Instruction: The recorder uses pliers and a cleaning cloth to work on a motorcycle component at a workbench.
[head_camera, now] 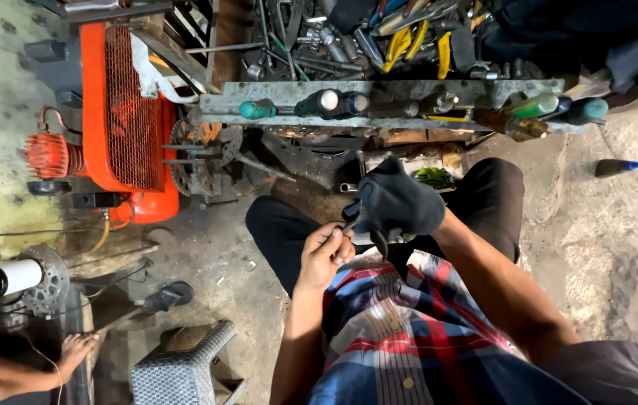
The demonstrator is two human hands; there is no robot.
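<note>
left hand (pixel 324 253): bare, fingers curled in, fingertips pinching the cuff edge of the glove (pixel 401 201) at its near-left side
right hand (pixel 398 204): inside the dark glove, fingers bent loosely downward; how far open can't tell under the fabric; holds nothing that shows
glove: dark knit, on the right hand, over the lap, just right of and touching the left fingertips
small part: something thin and dark sits between the two hands, too small to tell what
lap: person sits, dark trousers (pixel 278 232), plaid shirt (pixel 401 330) in red, blue and white
floor (pixel 597 247): rough grey concrete, stained, dusty
tool rack (pixel 379 101): grey metal, far centre, screwdriver handles in green and black poking out, well apart from the hands
tool pile (pixel 364 37): behind the rack, sockets, wrenches, yellow-handled pliers
compressor (pixel 127 112): orange, mesh guard, far left
stool (pixel 184 367): grey woven, near left
blue-tipped tool (pixel 623 166): lying on floor, far right
other person: bare foot (pixel 75 352) at near-left edge, away from the hands
</note>
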